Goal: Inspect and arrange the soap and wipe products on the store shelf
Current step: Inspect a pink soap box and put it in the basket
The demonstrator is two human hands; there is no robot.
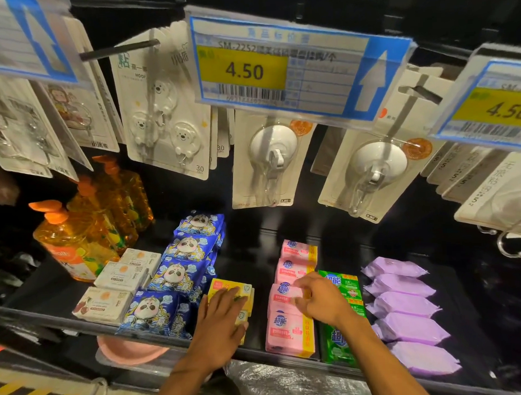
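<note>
Left grip (220, 324) lies flat, fingers straight and apart, pressing on top of the yellow soap boxes (224, 286) near the front of the shelf (256, 257); it clamps nothing. Right grip (323, 299) has its fingers curled onto the right edge of a pink soap pack (280, 296). I read that as a pinch, though the thumb is hidden from me.

From the head camera, my only view, that pack sits third from the back in a pink row running front to back. The front pink pack (286, 330) is right at the shelf lip. Green soap packs (343, 284) lie just beside the pink row on its right, partly under my right wrist. Purple wipe packs (404, 307) form their own column further right. Blue panda packs (182, 269) crowd against the yellow boxes on the left, with white soap boxes (119, 275) and orange bottles (76, 241) beyond them. Hook cards (274, 161) hang low over the back of the shelf.

My worry is the lip. If I drag the pinched pack forward, it could shove the front pink pack over the edge. Lifting it carelessly could tip its neighbours out of line, since the packs overlap. The yellow boxes are stacked, so a sideways push from the flat left grip may slide the top one off or nudge the panda packs askew. Raising either arm too high risks swinging the hanging cards.
</note>
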